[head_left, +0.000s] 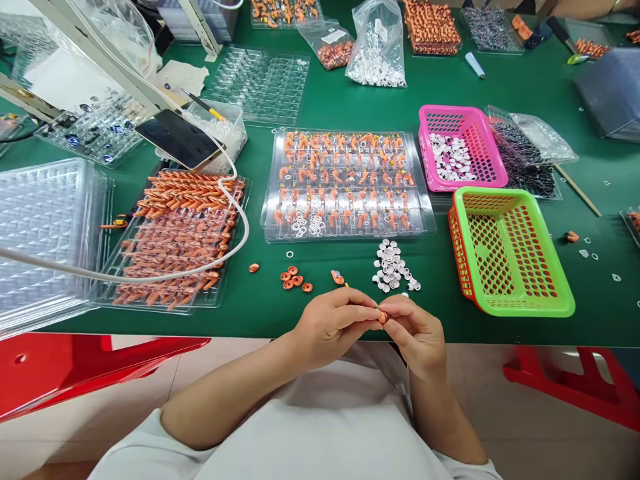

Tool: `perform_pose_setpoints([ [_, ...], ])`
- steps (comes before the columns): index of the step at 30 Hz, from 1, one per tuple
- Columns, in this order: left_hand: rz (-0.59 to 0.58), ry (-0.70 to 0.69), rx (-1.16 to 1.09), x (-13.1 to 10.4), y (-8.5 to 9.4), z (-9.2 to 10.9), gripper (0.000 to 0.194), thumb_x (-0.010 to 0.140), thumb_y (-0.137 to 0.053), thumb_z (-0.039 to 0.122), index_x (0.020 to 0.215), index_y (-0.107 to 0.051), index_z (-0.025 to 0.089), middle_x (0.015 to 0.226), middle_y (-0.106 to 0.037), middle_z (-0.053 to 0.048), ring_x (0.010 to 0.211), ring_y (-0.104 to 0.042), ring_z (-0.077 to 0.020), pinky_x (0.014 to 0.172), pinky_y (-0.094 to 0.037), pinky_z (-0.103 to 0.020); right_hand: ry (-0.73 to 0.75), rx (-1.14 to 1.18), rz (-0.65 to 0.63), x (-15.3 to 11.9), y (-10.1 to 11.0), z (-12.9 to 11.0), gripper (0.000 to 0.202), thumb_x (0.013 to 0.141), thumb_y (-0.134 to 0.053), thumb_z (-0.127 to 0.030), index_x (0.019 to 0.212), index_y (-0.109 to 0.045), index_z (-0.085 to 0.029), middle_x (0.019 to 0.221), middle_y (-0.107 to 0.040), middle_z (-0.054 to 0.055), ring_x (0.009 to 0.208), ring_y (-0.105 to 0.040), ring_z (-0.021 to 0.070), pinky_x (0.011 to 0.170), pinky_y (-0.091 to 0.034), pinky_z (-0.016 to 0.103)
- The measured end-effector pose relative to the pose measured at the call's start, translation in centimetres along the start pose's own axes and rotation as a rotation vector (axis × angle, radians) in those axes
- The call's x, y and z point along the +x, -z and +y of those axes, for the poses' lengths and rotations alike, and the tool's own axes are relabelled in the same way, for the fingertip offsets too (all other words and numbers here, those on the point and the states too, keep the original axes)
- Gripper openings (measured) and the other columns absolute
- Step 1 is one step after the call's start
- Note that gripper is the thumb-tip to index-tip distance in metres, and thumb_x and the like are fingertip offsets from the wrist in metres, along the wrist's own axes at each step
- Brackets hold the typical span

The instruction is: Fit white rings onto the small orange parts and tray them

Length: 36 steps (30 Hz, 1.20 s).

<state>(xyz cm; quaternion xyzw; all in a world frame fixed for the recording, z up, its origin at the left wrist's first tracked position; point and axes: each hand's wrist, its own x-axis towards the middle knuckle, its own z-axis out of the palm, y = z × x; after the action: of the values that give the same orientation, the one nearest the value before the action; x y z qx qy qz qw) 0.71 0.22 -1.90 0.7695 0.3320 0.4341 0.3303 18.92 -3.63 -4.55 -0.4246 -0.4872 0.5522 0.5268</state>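
Note:
Near the table's front edge, my left hand and my right hand meet fingertip to fingertip. Between them they pinch a small orange part, mostly covered by the fingers. Just beyond my hands lies another orange piece with a grey bit on it. A few orange round caps are scattered to the left, and a heap of white discs lies to the right. Behind these sits a clear compartment tray filled with orange curved pieces; white rings rest in its front cells.
Right of the tray stand a pink basket with white discs and a green basket nested in a red one. On the left are a tray of orange parts, a phone and a white cable arching over the table.

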Motion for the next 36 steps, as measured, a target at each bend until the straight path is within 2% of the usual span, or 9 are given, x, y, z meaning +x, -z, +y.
perform_pose_setpoints([
  [10, 0.01, -0.023, -0.075, -0.2, 0.1, -0.04, 0.02, 0.088, -0.061, 0.012, 0.101, -0.072, 0.022, 0.095, -0.072, -0.007, 0.082, -0.074, -0.014, 0.069, -0.062, -0.021, -0.013, 0.014, 0.008, -0.03, -0.08, 0.13, 0.018, 0.085, -0.069, -0.021, 0.101, -0.074, -0.027, 0.087, -0.068, 0.005, 0.08, -0.065, 0.019, 0.064, -0.059, 0.033],
  [28, -0.006, -0.037, -0.116, -0.15, 0.09, -0.12, 0.019, 0.086, -0.063, 0.006, 0.097, -0.072, 0.017, 0.092, -0.071, -0.009, 0.083, -0.074, -0.0163, 0.071, -0.062, -0.022, 0.033, 0.025, -0.015, 0.05, 0.11, 0.07, 0.027, 0.083, -0.069, -0.014, 0.103, -0.075, -0.031, 0.089, -0.07, 0.004, 0.082, -0.066, 0.0181, 0.064, -0.058, 0.031],
  [36, -0.007, -0.035, -0.102, -0.32, 0.04, -0.31, 0.017, 0.086, -0.064, 0.008, 0.098, -0.07, 0.019, 0.091, -0.07, -0.007, 0.081, -0.073, -0.0137, 0.069, -0.061, -0.021, 0.073, -0.003, -0.032, 0.1, 0.22, 0.03, 0.031, 0.083, -0.069, -0.011, 0.105, -0.075, -0.031, 0.09, -0.07, 0.005, 0.082, -0.066, 0.0181, 0.064, -0.058, 0.03],
])
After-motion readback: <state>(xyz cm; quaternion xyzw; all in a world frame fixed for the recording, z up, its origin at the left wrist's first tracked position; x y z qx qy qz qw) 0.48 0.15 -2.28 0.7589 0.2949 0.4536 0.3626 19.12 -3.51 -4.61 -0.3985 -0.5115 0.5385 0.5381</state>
